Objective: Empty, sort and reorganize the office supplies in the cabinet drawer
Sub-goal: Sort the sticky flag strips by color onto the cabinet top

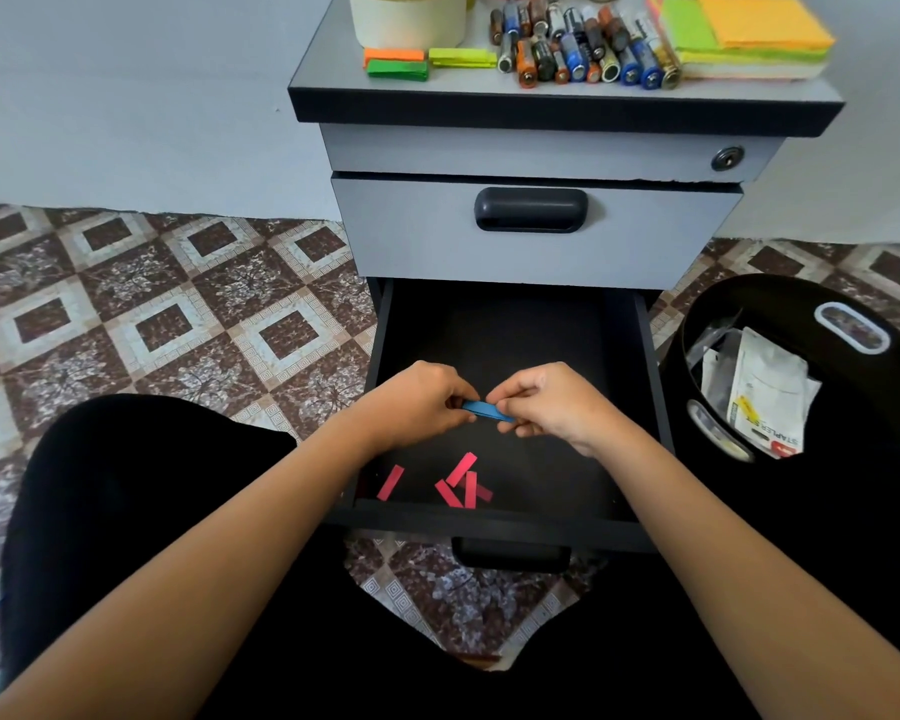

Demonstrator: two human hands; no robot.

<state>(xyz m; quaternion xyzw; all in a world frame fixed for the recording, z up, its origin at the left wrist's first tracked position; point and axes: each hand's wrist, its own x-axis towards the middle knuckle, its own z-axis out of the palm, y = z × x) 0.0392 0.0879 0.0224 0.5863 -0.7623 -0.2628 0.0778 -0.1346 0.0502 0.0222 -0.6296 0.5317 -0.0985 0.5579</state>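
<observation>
Left hand, right hand, pinching blue strip

Pale grey wall above brown diamond-patterned tile floor

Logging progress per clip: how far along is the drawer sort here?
Mostly emptied. Done: batteries, notes and strip stacks sit grouped on the cabinet top; wrappers lie in the bin. In hand: the left hand and right hand pinch a blue strip over the open drawer. Left: the red strips at the drawer's front, then, presumably, putting things back.
</observation>
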